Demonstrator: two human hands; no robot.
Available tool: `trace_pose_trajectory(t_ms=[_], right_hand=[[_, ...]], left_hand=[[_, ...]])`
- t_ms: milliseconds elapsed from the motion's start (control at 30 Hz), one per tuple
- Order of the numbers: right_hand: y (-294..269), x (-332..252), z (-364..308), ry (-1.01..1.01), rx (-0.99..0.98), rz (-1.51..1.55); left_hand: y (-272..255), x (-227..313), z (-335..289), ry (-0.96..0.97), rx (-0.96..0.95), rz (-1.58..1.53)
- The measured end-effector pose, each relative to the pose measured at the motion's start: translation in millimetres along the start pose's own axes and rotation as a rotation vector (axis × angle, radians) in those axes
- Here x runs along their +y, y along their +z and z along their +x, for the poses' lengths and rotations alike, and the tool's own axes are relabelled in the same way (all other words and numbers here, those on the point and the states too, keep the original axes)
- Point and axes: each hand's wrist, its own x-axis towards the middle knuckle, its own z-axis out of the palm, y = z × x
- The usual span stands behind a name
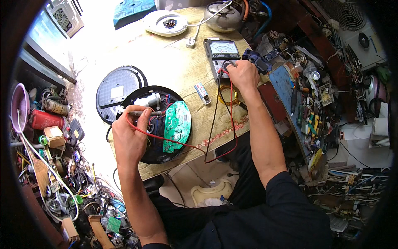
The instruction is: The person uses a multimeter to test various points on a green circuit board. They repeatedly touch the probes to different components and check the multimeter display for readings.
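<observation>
My left hand pinches a dark test probe with a red lead, held level over an opened round black appliance housing. A green circuit board sits in the housing's right side, beside a pale motor-like part and coloured wires. My right hand is closed at the dial of an analog multimeter. A dark stick, apparently the other probe's handle, shows at its fingertips; its far end is hidden. Red and black leads hang from the meter past the table's front edge.
A round black cover lies behind the housing. A small grey-and-red box and a yellow wire coil rest on the wooden table. Behind are a white round appliance base and a metal kettle. Tools and scrap crowd both sides.
</observation>
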Motion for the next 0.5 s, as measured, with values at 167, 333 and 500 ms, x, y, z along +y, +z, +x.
trace_pose_trajectory(t_ms=[167, 333, 500], right_hand=[[3, 4, 1, -0.013, 0.025, 0.002], [2, 15, 2, -0.056, -0.008, 0.028], [-12, 22, 3, -0.066, -0.135, 0.092]], left_hand=[[0, -1, 1, -0.003, -0.003, -0.015], [1, 0, 0, 0.012, -0.004, 0.004], [3, -5, 1, 0.027, 0.012, -0.007]])
